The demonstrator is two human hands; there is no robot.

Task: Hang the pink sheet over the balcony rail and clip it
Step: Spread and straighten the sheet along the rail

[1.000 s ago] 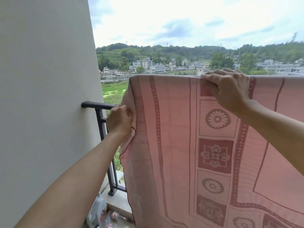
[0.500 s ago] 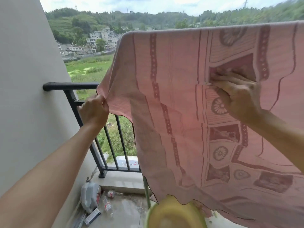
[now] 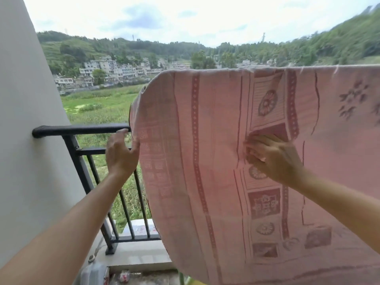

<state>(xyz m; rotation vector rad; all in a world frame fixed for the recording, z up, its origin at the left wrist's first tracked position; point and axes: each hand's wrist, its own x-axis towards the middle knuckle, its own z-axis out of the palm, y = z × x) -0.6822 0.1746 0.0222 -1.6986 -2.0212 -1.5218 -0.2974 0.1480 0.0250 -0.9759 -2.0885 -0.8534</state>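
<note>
The pink sheet (image 3: 205, 140), patterned with darker pink bands and flower squares, fills the right side of the view. Its top edge lies well above the black balcony rail (image 3: 82, 129), and whatever carries it is hidden behind the cloth. Its left edge bulges out toward me. My left hand (image 3: 121, 155) is by that left edge, just below the rail. The fingers are spread and the thumb touches the cloth. My right hand (image 3: 273, 157) pinches a fold in the middle of the sheet.
A white wall (image 3: 24, 140) stands close on the left, where the rail ends. Black railing bars (image 3: 123, 202) run down to a concrete ledge. A plastic jug (image 3: 93, 272) and some litter lie on the floor below.
My left hand has let go of the sheet's edge and opened beside it. The sheet has swung and billowed, and my view has tilted up. My right hand still holds its fold.
</note>
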